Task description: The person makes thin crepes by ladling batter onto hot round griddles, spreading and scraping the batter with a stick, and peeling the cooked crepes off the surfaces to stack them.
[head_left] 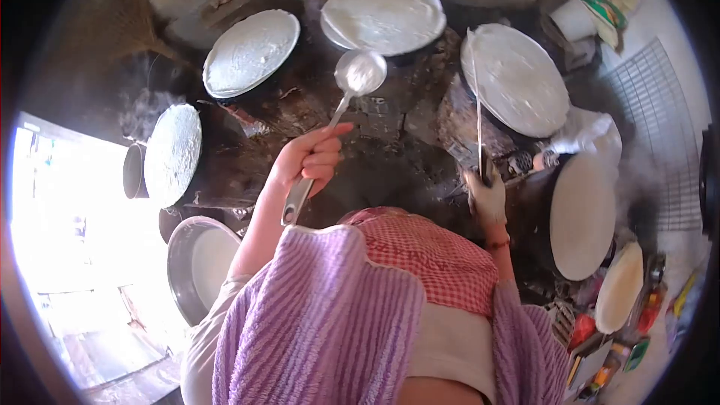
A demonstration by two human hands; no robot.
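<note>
Left hand (309, 159) is closed around a ladle (361, 73) at upper centre, right hand (489, 201) around a thin stick (478, 109), and the ladle is best kept level and steady.

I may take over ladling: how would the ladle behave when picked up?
The ladle should feel stiff: its handle looks metal. Its bowl, whitish inside, may drip if tilted. It could feel front-heavy, since the bowl sits beyond the left hand.

Can pass between silver metal ladle (343, 105) and long thin pale stick (478, 101); blocked ahead by round white-topped pan (384, 16).
</note>
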